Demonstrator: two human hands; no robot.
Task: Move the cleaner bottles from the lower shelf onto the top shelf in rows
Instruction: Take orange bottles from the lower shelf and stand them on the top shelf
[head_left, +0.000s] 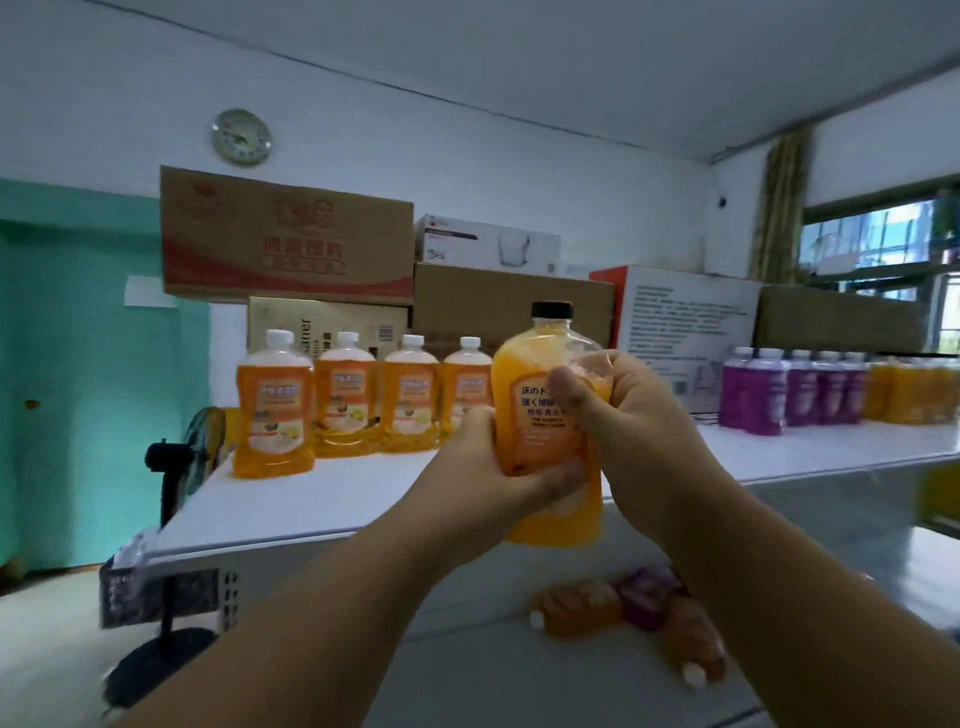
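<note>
Both hands form the grip on one orange bottle (540, 415) with a black cap: the left hand (498, 467) wraps its fingers round the lower body from the left, and the right hand (623, 415) closes on the upper body from the right, thumb pressed across the label. The bottle is held upright, raised in front of the top shelf (332, 493), its base level with the shelf's front edge and not yet resting on it.

Behind everything, cardboard boxes (285, 239) are stacked along the wall at the back of the top shelf. The shelf itself is a long white board. On its left part stands a row of four orange bottles (363, 400) with white caps, upright and side by side. Far to the right stand purple bottles (789, 389) with more orange ones beyond them, blurred.

The task looks partly done: one row is started, and the held bottle sits just right of that row's fourth bottle, so it probably goes next in line. Work remains, since on the lower shelf (519, 675) a few bottles (623, 618), orange and purple, lie on their sides below the hands, too blurred to count.
</note>
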